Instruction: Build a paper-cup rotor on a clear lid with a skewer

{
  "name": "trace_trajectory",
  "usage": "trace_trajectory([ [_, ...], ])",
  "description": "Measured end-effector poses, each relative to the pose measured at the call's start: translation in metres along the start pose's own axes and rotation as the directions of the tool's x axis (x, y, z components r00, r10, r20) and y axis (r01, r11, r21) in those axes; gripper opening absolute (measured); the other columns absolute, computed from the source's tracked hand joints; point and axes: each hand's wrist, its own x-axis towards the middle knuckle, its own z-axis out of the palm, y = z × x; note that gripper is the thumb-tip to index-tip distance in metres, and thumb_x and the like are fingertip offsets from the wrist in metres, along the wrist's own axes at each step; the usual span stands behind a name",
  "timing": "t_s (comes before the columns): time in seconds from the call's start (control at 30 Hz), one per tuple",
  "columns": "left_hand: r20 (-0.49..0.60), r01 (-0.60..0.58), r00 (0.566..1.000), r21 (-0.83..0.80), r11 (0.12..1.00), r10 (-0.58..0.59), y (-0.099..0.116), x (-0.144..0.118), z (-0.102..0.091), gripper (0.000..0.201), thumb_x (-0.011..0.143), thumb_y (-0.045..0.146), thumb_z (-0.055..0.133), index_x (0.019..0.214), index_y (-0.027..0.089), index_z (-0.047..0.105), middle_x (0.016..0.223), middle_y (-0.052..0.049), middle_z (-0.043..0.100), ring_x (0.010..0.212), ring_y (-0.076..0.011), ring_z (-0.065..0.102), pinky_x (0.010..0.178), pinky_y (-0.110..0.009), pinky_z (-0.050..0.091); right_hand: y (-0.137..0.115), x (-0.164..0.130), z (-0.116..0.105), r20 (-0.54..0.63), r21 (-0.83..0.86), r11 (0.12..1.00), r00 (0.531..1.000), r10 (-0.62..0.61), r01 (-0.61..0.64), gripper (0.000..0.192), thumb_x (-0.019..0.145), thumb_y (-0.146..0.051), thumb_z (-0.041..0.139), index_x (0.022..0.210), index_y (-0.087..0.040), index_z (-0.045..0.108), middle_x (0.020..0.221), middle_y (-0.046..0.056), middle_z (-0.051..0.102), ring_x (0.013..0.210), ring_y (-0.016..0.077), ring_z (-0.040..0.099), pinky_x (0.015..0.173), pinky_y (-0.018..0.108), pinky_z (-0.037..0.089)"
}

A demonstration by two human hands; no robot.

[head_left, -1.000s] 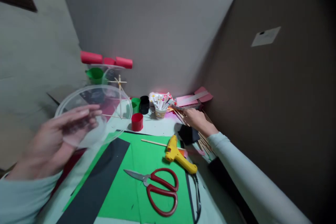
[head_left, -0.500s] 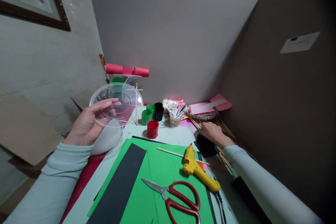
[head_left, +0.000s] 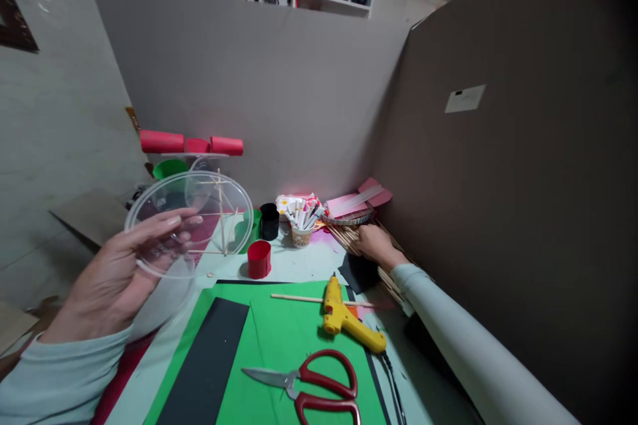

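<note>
My left hand [head_left: 112, 275] grips a clear round plastic lid [head_left: 234, 255] by its near left edge, holding it up above the table's left side. Far to the right, my right hand [head_left: 376, 244] rests on a bundle of thin wooden sticks [head_left: 341, 236]; its fingertips are hidden, so what they pinch there cannot be made out. Beside that hand lies a piece of black paper [head_left: 359, 272]. A yellow glue gun [head_left: 343, 319] lies on the green sheet [head_left: 279, 332], across a single stick [head_left: 296, 297]. Scissors with red handles [head_left: 323, 378] lie nearer to me.
A black paper strip [head_left: 207, 358] lies on the green sheet. Behind stand a red paper ring [head_left: 259, 260], a black ring [head_left: 270, 222] and a cup of markers [head_left: 302, 234]. Red paper rolls [head_left: 162, 141] sit at back left. Grey boards [head_left: 259, 93] wall the back and right.
The view has turned to the right. My left hand still holds the lid, which now looks nearer and larger. My right hand stays at the stick bundle.
</note>
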Motion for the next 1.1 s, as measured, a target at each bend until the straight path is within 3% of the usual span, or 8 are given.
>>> trace_trajectory([
  [0.1, 0.037, 0.022, 0.999, 0.041, 0.999, -0.024, -0.005, -0.007, 0.006, 0.017, 0.086, 0.007, 0.066, 0.093, 0.014, 0.079, 0.090, -0.001, 0.083, 0.080, -0.0116, 0.075, 0.066, -0.013, 0.062, 0.013, -0.004, -0.006, -0.039, 0.019, 1.000, 0.999, 0.000, 0.001, 0.035, 0.100, -0.037, 0.068, 0.127, -0.015, 0.064, 0.127, 0.011, 0.066, 0.109, 0.0247, 0.068, 0.092, 0.045, 0.059],
  [0.23, 0.104, 0.039, 0.993, 0.115, 0.993, -0.051, -0.008, -0.020, 0.018, 0.015, 0.084, 0.011, 0.070, 0.096, 0.009, 0.079, 0.095, -0.007, 0.084, 0.082, -0.0138, 0.075, 0.071, -0.016, 0.062, 0.032, -0.022, -0.020, -0.151, 0.074, 0.996, 0.988, -0.044, 0.056, 0.031, 0.101, -0.037, 0.067, 0.124, -0.016, 0.065, 0.122, 0.009, 0.068, 0.102, 0.0224, 0.069, 0.088, 0.043, 0.060],
  [0.37, 0.179, -0.022, 0.984, 0.086, 0.996, 0.006, -0.012, -0.034, 0.028, 0.018, 0.076, 0.014, 0.079, 0.093, 0.009, 0.081, 0.088, -0.008, 0.084, 0.075, -0.0147, 0.076, 0.068, -0.016, 0.061, 0.030, -0.067, -0.045, -0.379, 0.164, 0.954, 0.909, -0.175, 0.252, 0.019, 0.103, -0.032, 0.063, 0.110, -0.015, 0.066, 0.105, 0.005, 0.068, 0.088, 0.0176, 0.068, 0.079, 0.036, 0.059],
  [0.47, 0.195, -0.073, 0.979, 0.058, 0.996, 0.061, -0.019, -0.048, 0.034, 0.023, 0.070, 0.020, 0.087, 0.091, 0.010, 0.083, 0.082, -0.009, 0.083, 0.071, -0.0145, 0.076, 0.066, -0.014, 0.060, 0.007, -0.119, -0.065, -0.560, 0.206, 0.810, 0.745, -0.363, 0.550, 0.020, 0.106, -0.017, 0.043, 0.103, -0.016, 0.062, 0.095, 0.005, 0.066, 0.081, 0.0143, 0.065, 0.075, 0.028, 0.054],
  [0.6, 0.236, -0.063, 0.970, 0.017, 0.998, 0.057, -0.030, -0.073, 0.044, 0.025, 0.068, 0.025, 0.090, 0.090, 0.014, 0.084, 0.086, -0.009, 0.083, 0.073, -0.0149, 0.076, 0.070, -0.016, 0.061, -0.028, -0.186, -0.081, -0.733, 0.139, 0.529, 0.446, -0.514, 0.837, 0.018, 0.107, -0.016, 0.044, 0.115, -0.020, 0.060, 0.083, 0.001, 0.061, 0.066, 0.0117, 0.059, 0.059, 0.023, 0.046],
  [0.67, 0.254, -0.077, 0.965, 0.014, 0.997, 0.071, -0.033, -0.085, 0.048, 0.022, 0.072, 0.026, 0.088, 0.091, 0.015, 0.085, 0.088, -0.008, 0.083, 0.075, -0.0136, 0.076, 0.071, -0.015, 0.060, -0.037, -0.204, -0.084, -0.749, 0.066, 0.502, 0.376, -0.546, 0.862, 0.023, 0.103, -0.010, 0.047, 0.121, -0.017, 0.060, 0.078, 0.001, 0.058, 0.060, 0.0126, 0.055, 0.052, 0.023, 0.042],
  [0.87, 0.272, -0.090, 0.959, 0.015, 0.996, 0.083, -0.029, -0.111, 0.053, 0.017, 0.076, 0.026, 0.086, 0.092, 0.018, 0.085, 0.085, -0.005, 0.082, 0.076, -0.0124, 0.075, 0.073, -0.012, 0.059, -0.040, -0.211, -0.079, -0.788, -0.026, 0.562, 0.328, -0.520, 0.827, 0.026, 0.100, -0.006, 0.050, 0.122, -0.010, 0.064, 0.072, 0.002, 0.055, 0.055, 0.0137, 0.051, 0.046, 0.024, 0.041],
  [1.1, 0.224, -0.106, 0.969, 0.011, 0.994, 0.100, -0.028, -0.120, 0.055, 0.015, 0.076, 0.027, 0.087, 0.089, 0.020, 0.086, 0.085, -0.004, 0.082, 0.076, -0.0129, 0.076, 0.072, -0.012, 0.059, -0.033, -0.214, -0.077, -0.784, -0.056, 0.542, 0.300, -0.544, 0.838, 0.035, 0.097, -0.006, 0.061, 0.133, -0.005, 0.059, 0.077, 0.004, 0.057, 0.063, 0.0143, 0.049, 0.050, 0.026, 0.040],
])
